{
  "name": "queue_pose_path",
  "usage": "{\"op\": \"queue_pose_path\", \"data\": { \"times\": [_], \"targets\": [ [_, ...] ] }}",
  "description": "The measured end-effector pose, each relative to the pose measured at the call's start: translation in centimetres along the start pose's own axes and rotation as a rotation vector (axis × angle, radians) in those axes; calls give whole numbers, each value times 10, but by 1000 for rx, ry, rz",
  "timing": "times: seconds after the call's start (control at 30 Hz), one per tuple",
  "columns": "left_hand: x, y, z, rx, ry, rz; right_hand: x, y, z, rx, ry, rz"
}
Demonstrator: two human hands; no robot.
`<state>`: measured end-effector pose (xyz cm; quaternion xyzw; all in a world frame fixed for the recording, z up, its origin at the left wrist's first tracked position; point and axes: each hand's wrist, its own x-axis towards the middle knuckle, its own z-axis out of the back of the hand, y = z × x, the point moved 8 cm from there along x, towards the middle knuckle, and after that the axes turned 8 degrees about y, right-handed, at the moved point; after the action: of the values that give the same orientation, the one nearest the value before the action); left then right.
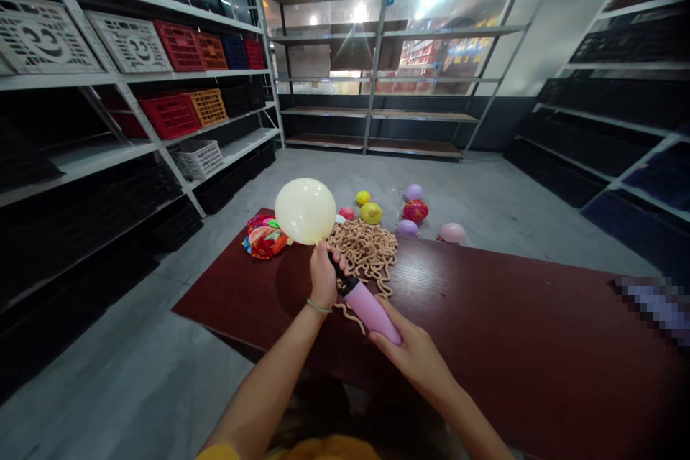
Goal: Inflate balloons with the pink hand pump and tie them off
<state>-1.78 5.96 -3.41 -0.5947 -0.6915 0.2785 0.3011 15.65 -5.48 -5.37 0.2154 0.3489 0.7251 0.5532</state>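
A pale yellow inflated balloon (305, 209) sits on the black nozzle of a pink hand pump (369, 310). My left hand (324, 275) pinches the balloon's neck against the nozzle. My right hand (415, 352) grips the lower end of the pump's pink barrel. Both are held above a dark red table (485, 330). Just behind the pump lies a heap of tan cord (366, 250), and a pile of uninflated coloured balloons (264, 237) rests at the table's far left corner.
Several inflated balloons, among them a yellow balloon (371, 213), a red balloon (415, 210) and a pink balloon (451, 232), lie on the grey floor beyond the table. Metal shelving with plastic crates (177, 47) lines the left wall; more shelves (377, 115) stand at the back and right.
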Motion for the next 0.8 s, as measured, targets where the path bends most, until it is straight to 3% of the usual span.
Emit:
{"op": "queue_pose_path", "data": {
  "times": [0.33,0.47,0.67,0.8],
  "targets": [
    [28,-26,5,-66,5,-91,-44,-41,21,-50,38,-25],
    [22,-20,3,-36,-17,-98,-31,-30,17,-58,8,-27],
    [2,4,1,12,-40,-12,2,-6,4,-15,-40,-20],
    [-1,8,2,23,-24,21,6,-4,-2,17,-13,-11]
  ]
}}
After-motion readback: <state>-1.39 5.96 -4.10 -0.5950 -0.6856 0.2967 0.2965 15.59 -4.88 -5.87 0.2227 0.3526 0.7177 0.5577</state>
